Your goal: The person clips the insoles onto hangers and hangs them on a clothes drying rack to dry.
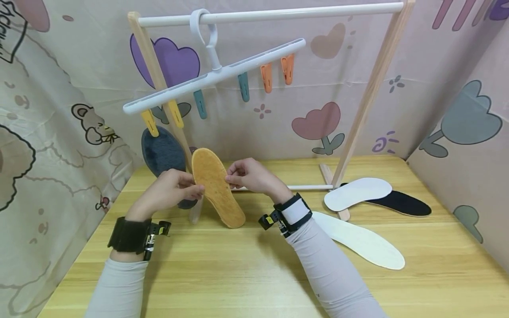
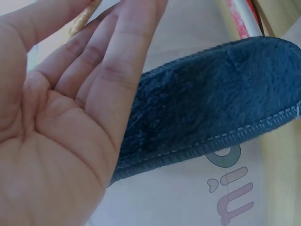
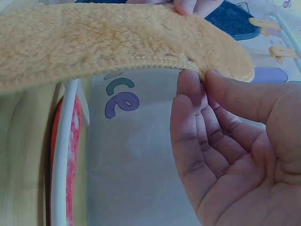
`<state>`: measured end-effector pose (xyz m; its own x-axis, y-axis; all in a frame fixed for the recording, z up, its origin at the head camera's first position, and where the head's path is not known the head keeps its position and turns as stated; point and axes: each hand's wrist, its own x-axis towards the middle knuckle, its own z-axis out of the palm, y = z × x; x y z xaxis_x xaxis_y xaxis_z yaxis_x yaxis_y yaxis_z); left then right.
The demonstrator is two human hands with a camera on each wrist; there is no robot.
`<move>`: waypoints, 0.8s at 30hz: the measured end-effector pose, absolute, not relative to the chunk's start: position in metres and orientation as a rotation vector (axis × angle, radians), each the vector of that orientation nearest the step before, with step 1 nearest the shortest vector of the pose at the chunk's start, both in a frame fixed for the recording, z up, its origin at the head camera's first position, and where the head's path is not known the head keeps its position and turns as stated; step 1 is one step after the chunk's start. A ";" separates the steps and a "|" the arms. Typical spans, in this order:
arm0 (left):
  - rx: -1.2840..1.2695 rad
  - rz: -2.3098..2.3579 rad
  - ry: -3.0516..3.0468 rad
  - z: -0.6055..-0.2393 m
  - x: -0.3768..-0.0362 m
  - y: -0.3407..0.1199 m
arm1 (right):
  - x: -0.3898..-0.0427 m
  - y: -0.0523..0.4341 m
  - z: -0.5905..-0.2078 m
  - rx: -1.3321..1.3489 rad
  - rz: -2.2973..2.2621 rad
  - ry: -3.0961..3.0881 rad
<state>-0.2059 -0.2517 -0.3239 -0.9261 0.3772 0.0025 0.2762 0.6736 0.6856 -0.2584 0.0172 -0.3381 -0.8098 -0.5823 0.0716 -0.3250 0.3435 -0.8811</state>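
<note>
Head view: both hands pinch the orange insole (image 1: 216,187) at centre, left hand (image 1: 171,190) at its nine o'clock edge, right hand (image 1: 250,176) at three o'clock.

Left wrist view: the fingers lie nearly straight beside the blue insole (image 2: 211,113), so the hold looks light.

Right wrist view: thumb and fingertips nip only the fuzzy rim; it could slip free.

1. Head view: looks forward and down from above the table (image 1: 254,274), wide, taking in both hands and the rack (image 1: 262,15).
2. Left wrist view: very close, looks along the left palm (image 2: 51,141) toward the blue insole (image 2: 211,108).
3. Right wrist view: very close, looks past the right hand (image 3: 235,155) up at the orange insole (image 3: 117,42).
4. All three views share the orange insole.
</note>
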 end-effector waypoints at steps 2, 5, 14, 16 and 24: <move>0.536 1.100 2.752 -0.323 -0.205 -0.252 | -0.258 0.017 -0.338 -0.817 -1.461 2.346; 0.527 1.121 2.750 -0.321 -0.204 -0.252 | -0.258 0.017 -0.338 -0.820 -1.460 2.358; 0.512 1.158 2.748 -0.315 -0.199 -0.251 | -0.257 0.015 -0.337 -0.825 -1.482 2.356; 0.511 1.160 2.753 -0.314 -0.198 -0.251 | -0.257 0.015 -0.337 -0.827 -1.484 2.358; 0.511 1.160 2.771 -0.311 -0.196 -0.252 | -0.256 0.014 -0.337 -0.831 -1.509 2.352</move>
